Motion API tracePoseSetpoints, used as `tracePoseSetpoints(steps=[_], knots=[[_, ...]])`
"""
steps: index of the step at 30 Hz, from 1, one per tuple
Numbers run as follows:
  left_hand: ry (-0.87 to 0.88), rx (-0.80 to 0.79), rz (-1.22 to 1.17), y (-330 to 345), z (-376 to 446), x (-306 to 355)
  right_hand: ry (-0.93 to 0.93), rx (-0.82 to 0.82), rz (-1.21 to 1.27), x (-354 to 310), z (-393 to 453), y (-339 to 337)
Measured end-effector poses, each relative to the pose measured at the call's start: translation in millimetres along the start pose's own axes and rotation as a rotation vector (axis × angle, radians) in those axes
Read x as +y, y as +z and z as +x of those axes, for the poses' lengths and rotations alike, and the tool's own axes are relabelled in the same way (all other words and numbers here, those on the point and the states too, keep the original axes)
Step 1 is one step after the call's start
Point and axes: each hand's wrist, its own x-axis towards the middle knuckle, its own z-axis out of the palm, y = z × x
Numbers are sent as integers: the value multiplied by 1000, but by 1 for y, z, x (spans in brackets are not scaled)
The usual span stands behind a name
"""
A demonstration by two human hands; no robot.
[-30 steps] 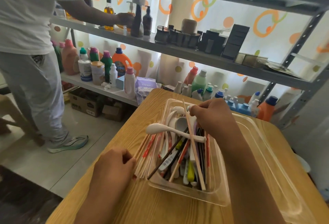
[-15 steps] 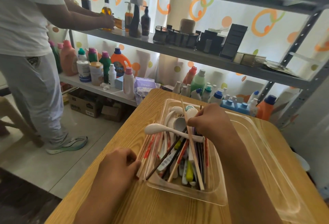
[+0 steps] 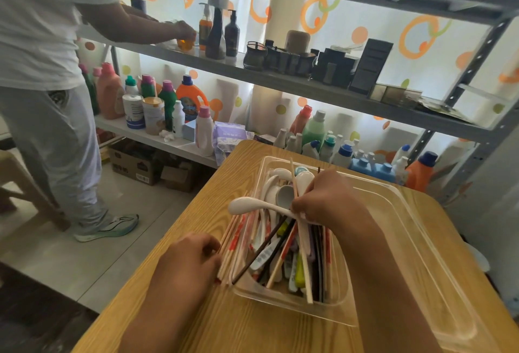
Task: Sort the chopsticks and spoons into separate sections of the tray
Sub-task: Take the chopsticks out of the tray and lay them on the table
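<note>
Over the tray (image 3: 415, 240), right hand (image 3: 325, 198) pinching chopsticks (image 3: 295, 184); left hand (image 3: 186, 262) gripping a chopstick bundle (image 3: 234, 240)

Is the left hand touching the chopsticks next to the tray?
Touching. The head view shows the left hand with its curled fingers pressed against the bundle of chopsticks lying outside the clear tray, no gap between them.

Hidden and cut-off parts

Your right hand (image 3: 325, 201) covers its own fingertips among the utensils; the tray (image 3: 438, 277) runs off the near right edge; the bystander (image 3: 42, 43) is cropped at far left.
</note>
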Motion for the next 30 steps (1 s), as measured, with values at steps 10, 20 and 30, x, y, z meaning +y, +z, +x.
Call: tracePoseSetpoints(steps=[10,20,30], knots=[[39,127,-148,-6,-2,8,-119,39,146,-8,-15,-10],[15,320,-72,-4,5,-1,-238,76,318,-18,-28,-8],[228,12,-661,-16,-19,36,-369,39,500,-31,-40,5]])
